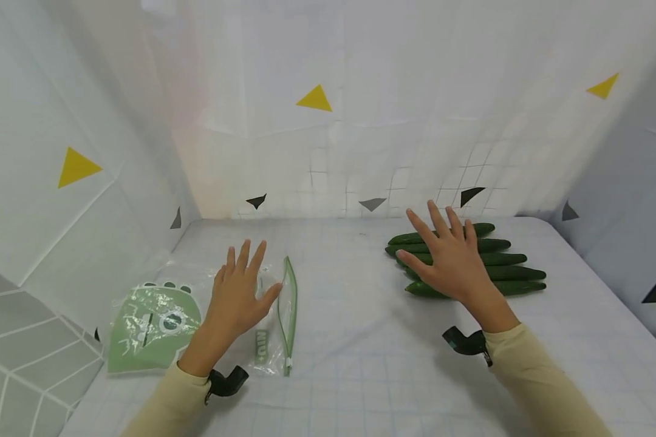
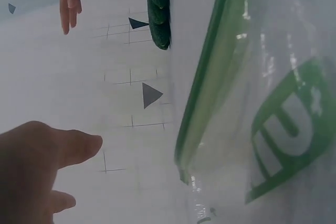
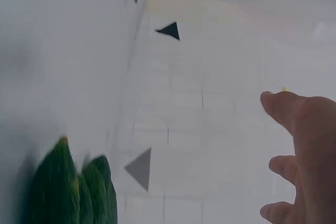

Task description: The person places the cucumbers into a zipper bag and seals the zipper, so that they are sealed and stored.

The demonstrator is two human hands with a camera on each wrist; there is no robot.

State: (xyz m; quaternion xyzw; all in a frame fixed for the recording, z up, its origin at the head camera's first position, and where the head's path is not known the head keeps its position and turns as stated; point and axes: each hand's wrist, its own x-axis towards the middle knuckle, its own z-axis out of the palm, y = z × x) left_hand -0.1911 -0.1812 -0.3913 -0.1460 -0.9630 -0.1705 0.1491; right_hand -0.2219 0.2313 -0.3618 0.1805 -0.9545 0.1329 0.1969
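Note:
My left hand (image 1: pixel 237 300) hovers with fingers spread over a clear zip bag that lies flat on the left of the table. The zip bag (image 1: pixel 288 315) has a green zipper edge and a green printed creature face; its zipper also fills the right of the left wrist view. Over on the right, my right hand (image 1: pixel 451 260) is held above several cucumbers (image 1: pixel 516 274), its fingers stretched apart. Those dark green cucumbers lie side by side, and the hand hides their middle parts. Neither hand holds anything.
A white, faintly gridded cloth covers the table (image 1: pixel 350 376). White sheets with yellow and black triangles hang at the back and both sides. A small black device (image 1: pixel 228 382) is strapped at the left wrist, another (image 1: pixel 463 341) at the right.

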